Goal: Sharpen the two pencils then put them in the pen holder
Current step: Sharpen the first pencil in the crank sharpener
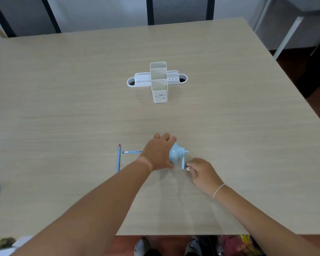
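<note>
**Hands at the sharpener**

Left hand (pixel 158 152) closed over sharpener (pixel 175 154); right hand (pixel 201 172) pinching crank (pixel 183 162). One pencil (pixel 131 152) entering sharpener from left; second pencil (pixel 118 157) loose on tabletop (pixel 63 108) alongside. Holder (pixel 158 82) well beyond, upright.

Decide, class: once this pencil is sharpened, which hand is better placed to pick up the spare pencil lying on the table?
Probably the left hand. It holds the sharpener, and the loose pencil lies just to its left. The right hand grips the crank on the far side and would have to cross over.
</note>
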